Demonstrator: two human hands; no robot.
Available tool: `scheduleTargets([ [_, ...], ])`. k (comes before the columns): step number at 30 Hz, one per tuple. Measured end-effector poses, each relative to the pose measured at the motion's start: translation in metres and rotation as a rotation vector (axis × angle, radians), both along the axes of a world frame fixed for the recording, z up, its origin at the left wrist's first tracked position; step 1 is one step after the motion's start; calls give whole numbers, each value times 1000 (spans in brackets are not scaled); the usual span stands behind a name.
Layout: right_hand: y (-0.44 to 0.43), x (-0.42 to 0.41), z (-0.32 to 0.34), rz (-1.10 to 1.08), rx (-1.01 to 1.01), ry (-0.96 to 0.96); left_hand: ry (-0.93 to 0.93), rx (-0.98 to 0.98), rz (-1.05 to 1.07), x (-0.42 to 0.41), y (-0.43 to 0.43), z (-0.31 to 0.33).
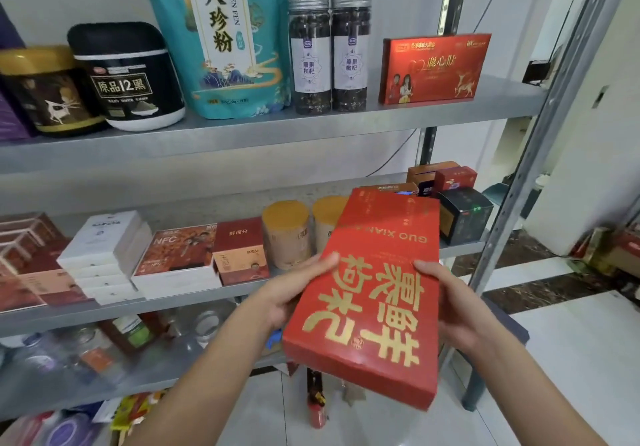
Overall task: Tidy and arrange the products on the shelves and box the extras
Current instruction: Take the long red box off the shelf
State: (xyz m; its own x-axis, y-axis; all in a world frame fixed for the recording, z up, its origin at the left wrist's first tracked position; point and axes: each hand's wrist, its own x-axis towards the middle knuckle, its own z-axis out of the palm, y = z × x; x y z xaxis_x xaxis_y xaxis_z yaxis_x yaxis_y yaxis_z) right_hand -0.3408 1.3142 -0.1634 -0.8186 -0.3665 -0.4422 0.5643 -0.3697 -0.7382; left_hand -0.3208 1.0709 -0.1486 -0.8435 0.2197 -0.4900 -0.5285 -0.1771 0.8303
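Before the middle shelf we hold one red box in the air. Our left hand and right hand each clasp a long edge, thumbs on its front. On the top shelf stand two tubs, one teal pouch, two jars and one red carton.

Light: bright, even, soft indoor wash.
Shadows: faint, pooled under the upper shelf.
Glare: mild sheen on the white floor tiles.
Blur: bottles low on the left smeared, left edge soft.
Distortion: shelf post leans hard at right edge.
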Motion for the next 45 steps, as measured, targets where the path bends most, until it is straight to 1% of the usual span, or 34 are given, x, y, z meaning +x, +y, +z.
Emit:
scheduleTargets([
  [3, -10, -3, -6, -199, -126, 18, 57, 213, 241, 6, -18, -15],
  [5, -20, -3, -8, -301, -206, 38, 85, 339, 359, 15, -23, -28],
  [7, -32, 0, -8, -387, -260, 69, 66, 420, 426, 25, -13, -43],
  [8, -39, 3, -8, -437, -275, 90, 65, 436, 426, 30, -5, -46],
  [10, -54, 11, -9, -505, -263, 144, 107, 397, 361, 37, 14, -46],
  [12, -67, 19, -11, -525, -235, 203, 178, 288, 346, 38, 27, -42],
  [14, -73, 25, -10, -518, -225, 269, 207, 175, 443, 35, 29, -39],
  [15, -74, 28, -6, -482, -222, 299, 201, 150, 486, 33, 25, -38],
  [17, -70, 32, -3, -394, -193, 341, 161, 166, 530, 30, 11, -37],
  [18, -64, 33, -5, -389, -165, 348, 146, 163, 535, 29, 2, -37],
  [19, -55, 32, -7, -422, -130, 349, 144, 148, 535, 28, -7, -36],
  [22, -18, 21, -5, -614, 36, 302, 176, 56, 513, 28, -32, -30],
  [23, -3, 14, -2, -622, 93, 294, 186, 23, 505, 29, -39, -28],
  [26, 39, -11, 12, -512, 265, 288, 248, -58, 454, 29, -54, -21],
  [27, 49, -19, 18, -429, 312, 272, 274, -85, 427, 29, -56, -19],
  [30, 62, -29, 32, -50, 421, 227, 342, -129, 338, 30, -53, -13],
  [31, 63, -31, 33, 38, 471, 241, 375, -137, 310, 31, -52, -13],
  [33, 66, -33, 31, 127, 522, 315, 437, -151, 273, 32, -51, -15],
  [36, 70, -26, 29, 165, 518, 453, 476, -192, 207, 37, -56, -15],
  [39, 74, -16, 28, 176, 583, 546, 548, -294, 140, 42, -61, -12],
  [41, 73, -13, 28, 126, 645, 628, 581, -381, 173, 44, -59, -6],
  [43, 72, -14, 29, 70, 708, 704, 567, -518, 214, 47, -57, 1],
  [44, 73, -14, 30, 60, 728, 735, 554, -557, 219, 49, -56, 4],
  [45, 75, -14, 31, 54, 735, 754, 549, -553, 224, 51, -55, 6],
])
